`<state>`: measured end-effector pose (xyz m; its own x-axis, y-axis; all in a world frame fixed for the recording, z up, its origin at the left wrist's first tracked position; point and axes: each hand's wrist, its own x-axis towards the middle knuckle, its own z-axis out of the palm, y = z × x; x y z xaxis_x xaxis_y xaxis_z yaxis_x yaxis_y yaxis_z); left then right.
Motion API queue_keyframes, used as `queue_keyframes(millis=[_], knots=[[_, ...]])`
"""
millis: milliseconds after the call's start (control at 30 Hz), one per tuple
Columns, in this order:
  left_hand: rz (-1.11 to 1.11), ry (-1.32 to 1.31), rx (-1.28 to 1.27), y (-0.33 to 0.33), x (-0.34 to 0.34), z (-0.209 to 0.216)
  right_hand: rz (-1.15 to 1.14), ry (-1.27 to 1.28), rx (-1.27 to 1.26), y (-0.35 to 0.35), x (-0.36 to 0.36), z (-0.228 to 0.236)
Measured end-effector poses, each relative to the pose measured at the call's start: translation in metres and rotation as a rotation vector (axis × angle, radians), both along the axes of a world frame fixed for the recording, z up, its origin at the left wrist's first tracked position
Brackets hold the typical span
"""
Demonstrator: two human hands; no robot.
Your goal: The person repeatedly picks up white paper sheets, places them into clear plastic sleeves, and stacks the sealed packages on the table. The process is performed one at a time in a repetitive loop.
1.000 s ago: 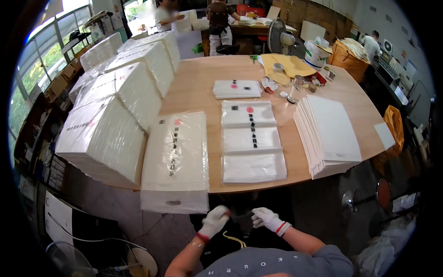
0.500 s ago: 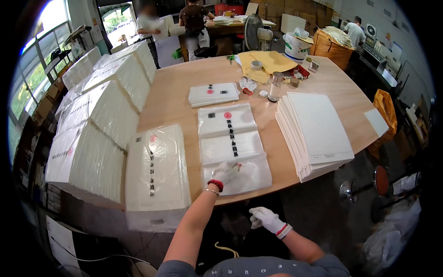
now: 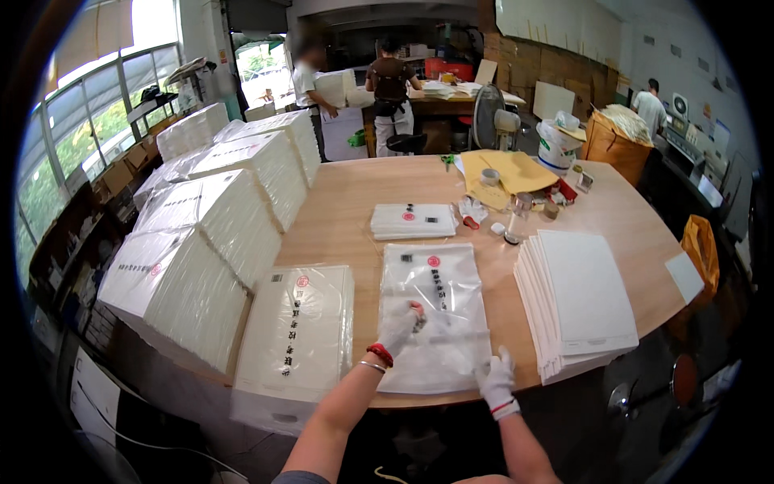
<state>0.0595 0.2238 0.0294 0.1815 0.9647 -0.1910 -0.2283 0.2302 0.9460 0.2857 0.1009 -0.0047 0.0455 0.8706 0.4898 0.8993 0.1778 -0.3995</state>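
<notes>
A flat pile of clear plastic bags [image 3: 435, 363] with dark printed characters and a red round mark lies in front of me. My left hand [image 3: 401, 323], in a white glove with bare fingertips, rests on the middle of the top bag, its fingers stretched out and partly blurred. At the bag's lower right edge is my right hand [image 3: 497, 377], gloved in white, with its fingers apart. On the left lies a filled bag [image 3: 310, 347] with white sheets inside, and on the right a fanned stack of white boards or folders [image 3: 576, 298].
Tall plastic-wrapped stacks [image 3: 193, 218] line the left side. Beyond the bags sit a folded bag pile [image 3: 414, 222], a spare glove [image 3: 472, 214], a clear cup [image 3: 517, 222] and yellow paper [image 3: 504, 176]. A fan [image 3: 489, 117] and other people stand farther back.
My left hand has moved farther up the bag, whose creases now look flatter. My right hand has come from near my lap to the bag's right edge. The view has tilted up.
</notes>
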Motion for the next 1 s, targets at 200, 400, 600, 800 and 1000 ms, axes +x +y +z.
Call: queue_keyframes(millis=[200, 400, 600, 800, 1000], knots=[[-0.156, -0.161, 0.223, -0.029, 0.036, 0.001, 0.526, 0.257, 0.290, 0.040, -0.083, 0.033], [-0.193, 0.613, 0.496, -0.070, 0.020, 0.076, 0.613, -0.112, -0.120, 0.017, -0.046, -0.007], [0.076, 1.072, 1.011, -0.120, -0.002, 0.083, 0.376, -0.061, 0.034, -0.025, 0.078, 0.093], [0.231, 0.860, 1.072, -0.166, 0.009, 0.091, -0.025, -0.306, 0.087, -0.018, 0.153, 0.120], [-0.534, 0.292, 0.481, -0.195, 0.090, 0.074, -0.168, -0.428, -0.066, -0.022, 0.175, 0.136]])
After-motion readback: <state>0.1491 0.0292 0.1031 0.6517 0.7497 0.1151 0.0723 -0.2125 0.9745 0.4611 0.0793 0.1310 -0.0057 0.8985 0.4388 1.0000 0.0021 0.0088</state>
